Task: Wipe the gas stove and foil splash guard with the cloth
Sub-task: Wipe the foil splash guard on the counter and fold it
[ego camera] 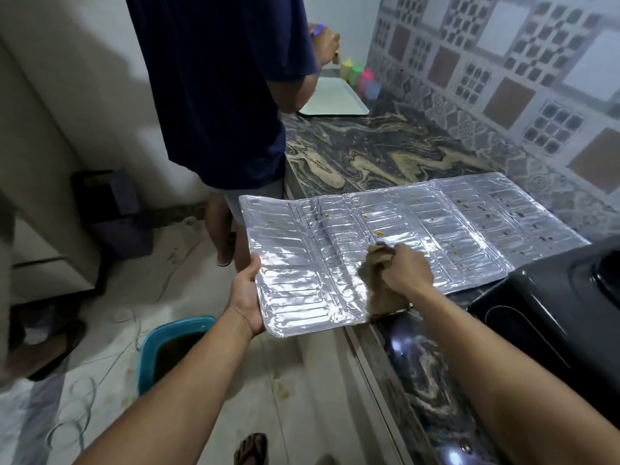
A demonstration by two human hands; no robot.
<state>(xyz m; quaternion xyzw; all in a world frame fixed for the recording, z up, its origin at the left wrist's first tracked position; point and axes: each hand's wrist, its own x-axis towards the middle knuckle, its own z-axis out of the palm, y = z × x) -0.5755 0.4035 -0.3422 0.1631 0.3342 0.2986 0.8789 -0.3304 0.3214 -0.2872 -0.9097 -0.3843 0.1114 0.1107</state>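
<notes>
Nearest to us, a sandalled foot [251, 448] shows at the bottom edge, and a teal basin [174, 350] of dark water sits on the floor below our left forearm. Our left hand [246, 297] grips the near left edge of the foil splash guard [302, 263], thumb on top and fingers underneath, holding up the part that overhangs the counter. Our right hand [404, 271] is clenched around a bunched brown cloth [379, 283], pressing it down on the foil near the guard's middle fold; a tail of the cloth hangs toward the counter edge. The guard lies flat and unfolded across the marbled countertop [369, 152], its far panels speckled with dark and yellowish spots. Just beside its right end sits the black gas stove [550, 307], the guard's corner touching or nearly touching it; we cannot tell which. Farther along, a person in a dark blue shirt [221, 88] stands against the counter. Beyond them lies a white tray [335, 99], with coloured squeeze bottles [360, 77] against the patterned tile wall [503, 62].
</notes>
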